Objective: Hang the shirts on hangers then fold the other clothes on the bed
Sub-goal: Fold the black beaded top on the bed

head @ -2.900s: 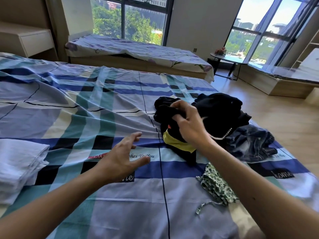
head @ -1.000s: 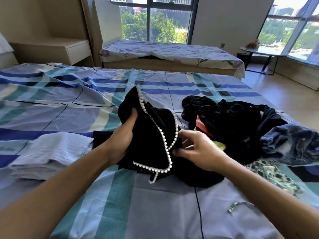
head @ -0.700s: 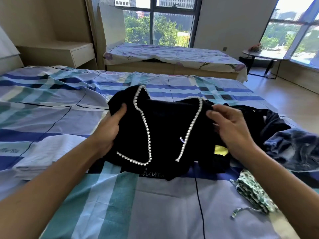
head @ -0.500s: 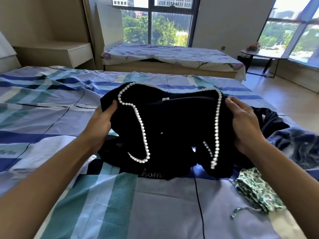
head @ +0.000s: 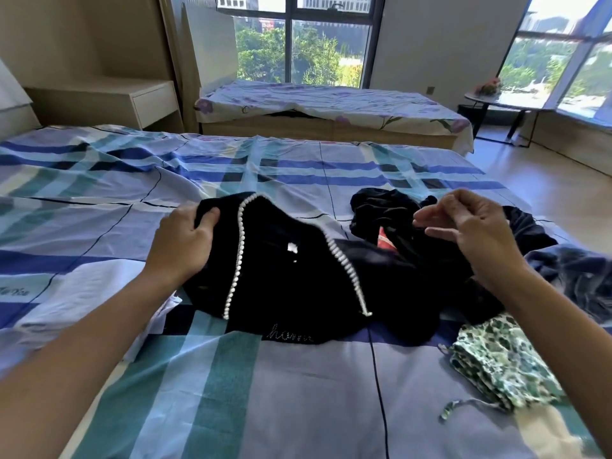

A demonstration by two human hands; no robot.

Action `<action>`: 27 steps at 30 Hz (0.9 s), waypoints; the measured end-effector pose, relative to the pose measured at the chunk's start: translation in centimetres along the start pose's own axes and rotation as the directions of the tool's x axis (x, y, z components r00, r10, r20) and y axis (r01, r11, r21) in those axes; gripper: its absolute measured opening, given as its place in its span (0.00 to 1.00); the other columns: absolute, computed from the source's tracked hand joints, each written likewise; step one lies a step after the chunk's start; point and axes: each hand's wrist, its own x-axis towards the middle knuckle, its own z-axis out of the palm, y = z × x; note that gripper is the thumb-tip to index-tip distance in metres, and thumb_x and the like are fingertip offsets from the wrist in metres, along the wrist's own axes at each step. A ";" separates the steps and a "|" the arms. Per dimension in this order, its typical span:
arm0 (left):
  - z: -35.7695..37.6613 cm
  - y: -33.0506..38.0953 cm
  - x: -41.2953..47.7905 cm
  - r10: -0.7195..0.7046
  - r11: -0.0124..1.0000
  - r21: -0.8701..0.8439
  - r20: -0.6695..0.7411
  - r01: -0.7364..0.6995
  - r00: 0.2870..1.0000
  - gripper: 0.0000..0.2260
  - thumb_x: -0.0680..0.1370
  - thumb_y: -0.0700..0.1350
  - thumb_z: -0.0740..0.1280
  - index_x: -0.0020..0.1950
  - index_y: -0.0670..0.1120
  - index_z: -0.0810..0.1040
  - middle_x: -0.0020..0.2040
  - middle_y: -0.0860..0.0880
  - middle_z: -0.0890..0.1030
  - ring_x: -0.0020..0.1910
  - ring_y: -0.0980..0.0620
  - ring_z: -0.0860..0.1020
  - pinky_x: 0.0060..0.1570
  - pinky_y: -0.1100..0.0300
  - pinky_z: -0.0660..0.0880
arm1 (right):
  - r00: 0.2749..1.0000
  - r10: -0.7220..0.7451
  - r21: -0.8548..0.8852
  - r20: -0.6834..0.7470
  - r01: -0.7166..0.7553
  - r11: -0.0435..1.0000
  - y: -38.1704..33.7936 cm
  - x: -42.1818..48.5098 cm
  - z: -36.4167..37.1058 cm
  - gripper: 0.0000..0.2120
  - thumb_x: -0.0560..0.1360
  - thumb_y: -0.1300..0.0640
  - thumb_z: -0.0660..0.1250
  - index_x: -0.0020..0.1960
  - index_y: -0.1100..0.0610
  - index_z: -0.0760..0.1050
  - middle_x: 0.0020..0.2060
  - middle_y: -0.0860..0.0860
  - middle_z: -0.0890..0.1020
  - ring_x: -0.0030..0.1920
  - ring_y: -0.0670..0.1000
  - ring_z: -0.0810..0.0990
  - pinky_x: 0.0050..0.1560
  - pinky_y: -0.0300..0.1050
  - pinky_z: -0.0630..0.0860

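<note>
left hand (head: 180, 241): fingers curled, gripping top (head: 291, 276) at one shoulder.
right hand (head: 480, 233): fingers loose, holding nothing.
next: pinch other shoulder, spread top flat on bed (head: 298, 392).

White cursive (head: 289, 334) on the sheet (head: 298, 409), at six o'clock from the top (head: 281, 279), on a black square right under its hem. I read "hom", then a letter or two that blur, so "home", maybe. Over at nine o'clock, hard on the edge of my view, more script (head: 15, 290) on a pale patch of sheet: "You", with a cut-off bit before it. Small white tag (head: 292, 247) on the top, at twelve o'clock from the cursive: nothing legible on it.
</note>
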 end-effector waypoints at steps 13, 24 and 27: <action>-0.2 -1.1 0.2 0.295 0.955 -0.018 0.144 -0.295 0.945 0.10 0.81 0.46 0.67 0.40 0.51 0.73 0.34 0.61 0.77 0.36 0.61 0.75 0.39 0.67 0.68 | 0.710 -0.112 -0.613 0.695 0.668 0.422 9.5 -2.8 7.1 0.24 0.65 0.47 0.72 0.60 0.47 0.72 0.53 0.43 0.76 0.57 0.50 0.77 0.57 0.50 0.72; -1.8 0.1 1.5 0.218 0.949 -0.236 0.010 -0.209 0.976 0.15 0.85 0.54 0.55 0.50 0.45 0.73 0.43 0.48 0.77 0.43 0.51 0.76 0.47 0.50 0.70 | 0.982 -0.189 -0.019 0.022 0.190 0.982 2.4 1.7 3.9 0.18 0.79 0.44 0.68 0.45 0.59 0.79 0.39 0.48 0.83 0.41 0.45 0.78 0.43 0.46 0.72; -3.3 3.5 3.3 0.229 0.936 -0.274 0.004 -0.219 0.973 0.15 0.86 0.51 0.54 0.51 0.40 0.72 0.44 0.45 0.75 0.41 0.54 0.72 0.48 0.55 0.68 | 0.994 -0.113 0.075 0.004 0.112 0.991 -0.7 3.3 3.1 0.20 0.78 0.39 0.67 0.55 0.55 0.82 0.48 0.51 0.87 0.51 0.51 0.84 0.55 0.54 0.77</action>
